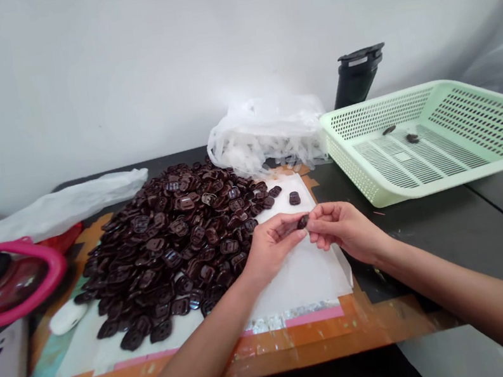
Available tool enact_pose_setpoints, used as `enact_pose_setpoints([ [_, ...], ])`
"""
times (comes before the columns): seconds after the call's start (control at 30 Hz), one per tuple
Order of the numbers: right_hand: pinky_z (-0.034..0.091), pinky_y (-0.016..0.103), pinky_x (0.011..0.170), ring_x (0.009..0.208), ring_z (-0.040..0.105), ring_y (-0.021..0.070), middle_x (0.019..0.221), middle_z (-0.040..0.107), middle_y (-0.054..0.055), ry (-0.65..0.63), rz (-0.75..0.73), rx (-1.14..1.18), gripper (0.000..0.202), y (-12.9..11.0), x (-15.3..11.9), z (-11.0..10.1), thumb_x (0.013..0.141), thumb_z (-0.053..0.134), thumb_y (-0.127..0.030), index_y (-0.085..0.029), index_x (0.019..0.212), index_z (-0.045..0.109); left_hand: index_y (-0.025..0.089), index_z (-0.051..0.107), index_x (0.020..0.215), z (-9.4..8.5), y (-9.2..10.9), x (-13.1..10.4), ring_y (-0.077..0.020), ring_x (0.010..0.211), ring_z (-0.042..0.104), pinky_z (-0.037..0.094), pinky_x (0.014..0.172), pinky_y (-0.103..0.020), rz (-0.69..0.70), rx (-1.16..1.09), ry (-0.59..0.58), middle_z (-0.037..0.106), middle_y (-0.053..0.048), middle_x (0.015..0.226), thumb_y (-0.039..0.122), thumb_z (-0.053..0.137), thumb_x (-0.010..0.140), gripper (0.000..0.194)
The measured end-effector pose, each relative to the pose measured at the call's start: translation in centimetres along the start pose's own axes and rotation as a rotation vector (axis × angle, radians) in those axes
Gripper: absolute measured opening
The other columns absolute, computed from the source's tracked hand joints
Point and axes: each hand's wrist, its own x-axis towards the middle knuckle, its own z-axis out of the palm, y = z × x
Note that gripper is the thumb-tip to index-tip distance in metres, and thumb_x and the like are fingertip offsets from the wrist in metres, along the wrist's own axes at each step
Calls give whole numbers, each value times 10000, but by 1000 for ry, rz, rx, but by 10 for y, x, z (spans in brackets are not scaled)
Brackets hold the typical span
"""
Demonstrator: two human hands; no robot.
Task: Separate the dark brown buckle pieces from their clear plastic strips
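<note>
My left hand (274, 244) pinches a small dark brown piece (303, 221) between thumb and fingers, over the white paper (295, 277). From the other side, my right hand (338, 228) grips the same piece with its fingertips, so the two hands meet at it. A large heap of glossy dark brown pieces (177, 233) lies to the left of my hands. One single piece (294, 198) rests on the paper just beyond my fingers.
A light green basket (378, 196) at the right holds a few dark pieces. Behind the heap sits a plastic bag (270, 127) of whitish bits. A black container (358, 77) stands behind the basket. At the left lie a phone (2, 372), a white oval object (67, 316) and a pink-handled item (56, 272).
</note>
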Motion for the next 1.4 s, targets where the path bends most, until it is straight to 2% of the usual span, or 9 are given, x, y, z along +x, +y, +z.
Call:
enact_pose_setpoints([
  [0.2,461,132,462,464,574,46,621,671,6,-63,13,77,166,-2,0,-3,724,770,-242,-139,736,640,178,700,985,0,-2,0,-190,1010,627,491,935,-342,163,63,14,665,-84,1065,199,738,733,256],
  [0.47,498,151,525,557,619,70,707,688,30,-115,-4,105,165,2,0,-2,764,737,-272,-145,797,636,167,703,954,1,-1,0,-182,917,661,520,888,-341,101,26,88,711,-66,967,198,751,718,243],
  [0.67,464,167,476,490,576,66,661,670,28,-82,-4,43,212,1,0,-1,755,740,-308,-148,750,602,165,694,887,0,-2,-2,-189,948,660,510,914,-352,149,87,88,708,-76,1005,199,744,726,172],
  [0.8,482,203,500,514,580,86,656,645,16,-62,-54,-50,246,1,-1,0,757,728,-362,-157,785,595,163,690,873,-2,-5,-2,-197,965,656,503,917,-355,171,153,90,705,-84,1024,213,734,738,151],
  [0.97,566,277,678,756,645,144,818,627,25,30,-160,-211,254,3,-4,5,786,687,-395,-178,838,567,164,694,860,-1,4,-4,-223,1006,642,471,939,-368,172,229,75,703,-92,1049,253,674,796,112],
  [1.07,574,319,744,779,646,154,863,617,31,45,-238,-306,236,7,-5,7,813,655,-397,-186,836,553,169,709,798,1,9,-6,-223,991,634,459,923,-359,145,296,105,707,-84,1022,294,590,857,182],
  [1.2,575,317,709,749,641,169,859,613,41,107,-356,-453,214,12,-6,8,821,647,-392,-196,865,573,156,690,684,1,7,-4,-192,871,613,455,849,-323,88,274,174,679,-70,903,314,641,812,210],
  [1.27,568,307,671,748,642,178,868,620,50,123,-386,-520,201,13,-6,8,828,635,-388,-199,870,581,145,685,699,0,5,-2,-180,849,595,450,815,-307,39,195,182,658,-69,898,320,653,798,203],
  [1.4,548,288,651,751,627,171,880,626,56,121,-417,-632,149,12,-8,8,858,594,-348,-202,867,567,132,657,751,-1,6,-2,-167,811,570,437,766,-288,25,198,127,634,-70,869,302,630,812,183],
])
